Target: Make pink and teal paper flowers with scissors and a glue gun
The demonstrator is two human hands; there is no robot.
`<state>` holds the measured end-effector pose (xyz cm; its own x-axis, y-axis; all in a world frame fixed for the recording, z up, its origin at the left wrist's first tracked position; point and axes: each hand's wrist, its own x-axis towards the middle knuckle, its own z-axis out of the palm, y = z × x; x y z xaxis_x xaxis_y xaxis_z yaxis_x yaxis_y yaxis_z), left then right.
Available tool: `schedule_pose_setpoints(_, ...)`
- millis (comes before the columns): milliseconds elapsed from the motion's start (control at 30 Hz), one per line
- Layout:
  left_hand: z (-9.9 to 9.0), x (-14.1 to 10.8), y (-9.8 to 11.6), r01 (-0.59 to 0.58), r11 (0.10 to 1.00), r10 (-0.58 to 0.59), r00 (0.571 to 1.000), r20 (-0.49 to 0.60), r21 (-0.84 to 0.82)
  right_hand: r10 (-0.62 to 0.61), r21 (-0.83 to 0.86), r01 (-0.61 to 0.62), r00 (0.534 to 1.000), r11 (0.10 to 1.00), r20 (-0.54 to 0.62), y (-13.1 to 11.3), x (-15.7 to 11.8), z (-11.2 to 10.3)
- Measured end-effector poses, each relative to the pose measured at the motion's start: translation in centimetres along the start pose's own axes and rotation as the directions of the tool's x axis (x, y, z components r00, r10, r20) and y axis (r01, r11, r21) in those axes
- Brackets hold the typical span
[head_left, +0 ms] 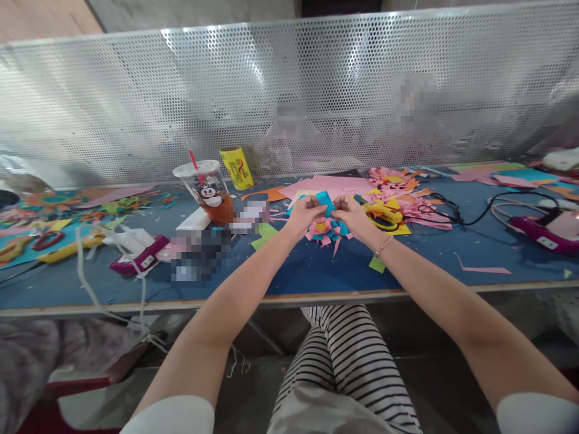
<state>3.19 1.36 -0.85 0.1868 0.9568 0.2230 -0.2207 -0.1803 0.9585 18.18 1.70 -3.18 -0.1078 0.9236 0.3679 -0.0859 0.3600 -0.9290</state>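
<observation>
With your left hand [308,212] and right hand [349,211] you're pinching a blue paper strip [324,200] between the fingertips, holding it above the blue table [438,274]. The strip's upper part is pointing up, leaning slightly left; long axis is sloping down toward your right fingers. It's showing plain bright blue, bending; your fingers are hiding its lower part. Just below, a pink-and-blue paper flower [322,228] is lying; yellow-handled scissors [383,211] are resting near your right hand; pink sheets [337,184] are spreading behind.

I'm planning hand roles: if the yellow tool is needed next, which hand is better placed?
Probably the right hand: the yellow tool lies beside it, farther from the left hand. Both hold blue paper.
</observation>
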Motion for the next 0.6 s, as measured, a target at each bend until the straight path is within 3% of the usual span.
schedule_pose_setpoints(267, -0.1, 0.4, -0.4, -0.013, 1.000, 0.013, 1.000, -0.012, -0.024, -0.010, -0.007, 0.010, 1.000, 1.000, 0.026, -0.1, 0.0, 0.2)
schedule_pose_setpoints(367, -0.3, 0.7, -0.5, -0.013, 0.999, 0.011, 0.998, -0.054, -0.035, -0.040, -0.201, 0.041, 0.999, 0.979, 0.012, -0.8, 0.6, -1.4)
schedule_pose_setpoints(433, -0.4, 0.8, -0.5, -0.011, 0.999, 0.008, 0.997, -0.082, -0.042, -0.143, -0.501, 0.092, 0.988, 0.861, -0.065, -1.3, 1.0, -3.7)
schedule_pose_setpoints(500, -0.6, 0.9, -0.5, -0.001, 0.999, -0.003, 0.996, -0.088, -0.048, -0.298, -0.785, 0.104, 0.949, 0.611, -0.106, -1.5, 1.2, -6.5)
schedule_pose_setpoints(567, -0.7, 0.9, -0.4, 0.013, 0.999, -0.017, 0.997, -0.075, -0.049, -0.266, -0.917, -0.037, 0.951, 0.398, -0.154, -1.4, 1.2, -9.0)
schedule_pose_setpoints(600, -0.8, 0.9, -0.4, 0.019, 0.999, -0.023, 0.997, -0.070, -0.048, -0.184, -0.944, -0.105, 0.968, 0.313, -0.169, -1.2, 1.2, -9.9)
